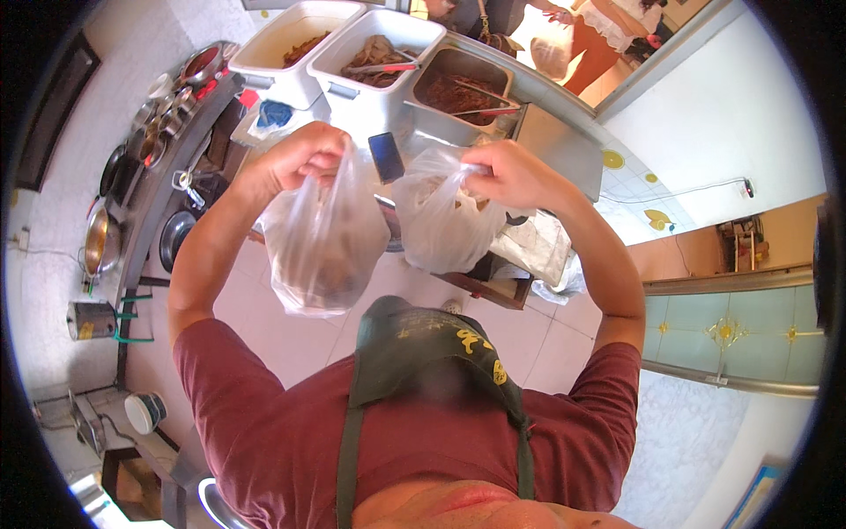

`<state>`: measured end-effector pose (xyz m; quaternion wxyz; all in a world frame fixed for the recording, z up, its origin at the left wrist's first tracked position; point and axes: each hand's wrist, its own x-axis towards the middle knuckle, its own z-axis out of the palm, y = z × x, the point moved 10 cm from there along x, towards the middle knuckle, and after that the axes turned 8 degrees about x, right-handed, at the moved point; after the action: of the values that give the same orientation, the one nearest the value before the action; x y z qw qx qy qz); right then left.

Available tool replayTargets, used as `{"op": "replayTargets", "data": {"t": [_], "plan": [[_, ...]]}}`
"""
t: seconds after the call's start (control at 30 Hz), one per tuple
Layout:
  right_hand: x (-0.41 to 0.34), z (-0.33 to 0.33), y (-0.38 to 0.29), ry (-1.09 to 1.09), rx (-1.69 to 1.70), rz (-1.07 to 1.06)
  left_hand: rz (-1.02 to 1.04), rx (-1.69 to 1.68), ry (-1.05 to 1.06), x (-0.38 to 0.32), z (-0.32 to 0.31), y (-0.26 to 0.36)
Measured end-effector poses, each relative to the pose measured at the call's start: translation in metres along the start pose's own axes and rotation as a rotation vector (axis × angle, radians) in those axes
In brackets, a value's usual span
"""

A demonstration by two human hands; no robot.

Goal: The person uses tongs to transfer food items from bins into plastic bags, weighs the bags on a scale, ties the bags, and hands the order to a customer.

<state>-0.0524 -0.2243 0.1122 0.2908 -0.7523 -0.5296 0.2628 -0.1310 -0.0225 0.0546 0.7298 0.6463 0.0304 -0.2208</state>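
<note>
My left hand (307, 159) grips the gathered top of a full translucent plastic bag (324, 258), which hangs down in front of me. Whatever is inside looks brownish and blurred through the film. A second filled plastic bag (446, 225) hangs from my right hand (509, 173), its neck pinched between thumb and fingers. The two bags are side by side, a narrow gap between them. Just beyond that gap a dark smartphone (386, 157) lies on the metal counter.
Two white plastic tubs (324, 69) and a steel pan (423, 99) of dark food, with tongs, line the far counter. An open drawer (492, 294) juts out below the right bag. Pots (102, 241) crowd the left shelf. People (595, 40) stand beyond the window opening.
</note>
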Motion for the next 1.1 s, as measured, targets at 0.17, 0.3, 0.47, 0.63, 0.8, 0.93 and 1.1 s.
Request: {"op": "replayTargets", "data": {"t": [0.17, 0.3, 0.47, 0.63, 0.8, 0.93, 1.1], "plan": [[-0.021, 0.052, -0.084, -0.139, -0.017, -0.174, 0.096, -0.136, 0.155, -0.018, 0.057, 0.011], [-0.021, 0.072, -0.120, -0.082, -0.024, -0.252, 0.157, -0.063, 0.125, -0.023, 0.099, 0.003], [-0.042, 0.059, -0.123, 0.155, -0.174, -0.233, 0.234, -0.119, 0.007, -0.022, 0.126, 0.006], [-0.060, 0.037, -0.120, 0.267, -0.126, -0.115, 0.289, 0.105, -0.308, -0.012, 0.183, 0.017], [-0.112, 0.015, -0.062, 0.366, 0.129, 0.084, 0.320, 0.570, -0.298, 0.014, 0.208, 0.044], [-0.143, -0.007, -0.080, 0.756, -0.022, -0.272, 0.308, 0.983, -0.372, 0.024, 0.248, 0.070], [-0.163, -0.010, -0.038, 0.772, 0.322, -0.219, 0.521, 1.042, -0.336, 0.035, 0.283, 0.117]]}}
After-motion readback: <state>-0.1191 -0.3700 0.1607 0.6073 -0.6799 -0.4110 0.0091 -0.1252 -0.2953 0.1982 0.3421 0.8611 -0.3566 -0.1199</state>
